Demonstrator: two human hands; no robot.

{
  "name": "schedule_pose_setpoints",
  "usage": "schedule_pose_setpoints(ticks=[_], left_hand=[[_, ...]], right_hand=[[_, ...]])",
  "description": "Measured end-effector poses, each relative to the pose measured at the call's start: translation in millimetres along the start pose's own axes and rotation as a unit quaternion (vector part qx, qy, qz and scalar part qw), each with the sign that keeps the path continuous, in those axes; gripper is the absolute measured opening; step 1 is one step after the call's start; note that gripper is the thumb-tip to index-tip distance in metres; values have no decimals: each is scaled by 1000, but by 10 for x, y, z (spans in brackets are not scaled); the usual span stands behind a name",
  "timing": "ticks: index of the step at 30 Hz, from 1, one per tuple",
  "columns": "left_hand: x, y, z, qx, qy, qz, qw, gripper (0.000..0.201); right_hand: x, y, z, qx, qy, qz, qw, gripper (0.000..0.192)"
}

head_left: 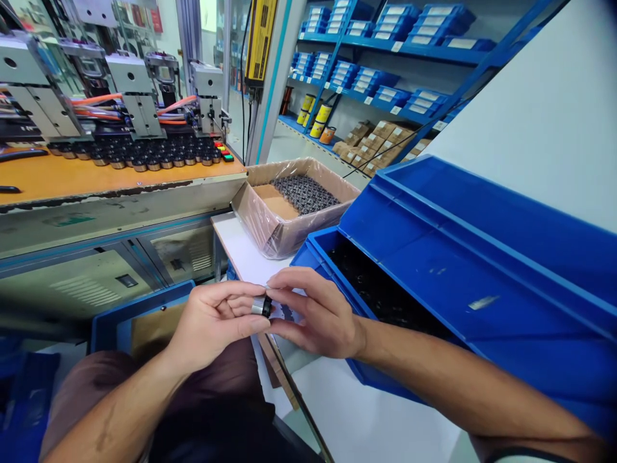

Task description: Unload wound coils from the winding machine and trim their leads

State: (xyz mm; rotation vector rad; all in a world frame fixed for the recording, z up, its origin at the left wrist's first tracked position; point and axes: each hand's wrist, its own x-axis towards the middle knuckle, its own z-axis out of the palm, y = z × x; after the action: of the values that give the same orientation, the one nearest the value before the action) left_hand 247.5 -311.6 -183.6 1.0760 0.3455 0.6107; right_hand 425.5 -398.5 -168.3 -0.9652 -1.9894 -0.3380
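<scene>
Low in the middle of the head view, a small cylindrical part (261,306) with a silver metal sleeve and a black end lies between my two hands. My left hand (205,325) is closed on its silver side, thumb below and fingers above. From the right, my right hand (325,315) has its thumb and fingertips closed around the black end. The exact contact of the right fingertips is partly hidden. Just behind my right hand stands a blue bin (321,241) holding many dark pieces.
A large blue bin (482,257) rests tilted over the lower one on the right. A plastic-lined carton (274,235) holds rows of black parts. At left, an orange bench (62,180) carries a machine and many similar black-and-copper parts (154,161). Blue shelves (366,45) stand behind.
</scene>
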Motion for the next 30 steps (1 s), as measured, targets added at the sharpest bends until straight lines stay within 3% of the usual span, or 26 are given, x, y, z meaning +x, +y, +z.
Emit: schedule_pose_setpoints(ticks=[12,21,30], left_hand=[[-20,40,29,51,42,38,997,38],[-39,47,52,63,33,56,996,34],[-40,11,20,36,43,-5,998,35]], right_hand=[[15,-16,-25,-7,-15,11,1000,27],[5,-30,-14,5,-13,6,1000,24],[-51,-28,0,-40,-25,20,999,23]])
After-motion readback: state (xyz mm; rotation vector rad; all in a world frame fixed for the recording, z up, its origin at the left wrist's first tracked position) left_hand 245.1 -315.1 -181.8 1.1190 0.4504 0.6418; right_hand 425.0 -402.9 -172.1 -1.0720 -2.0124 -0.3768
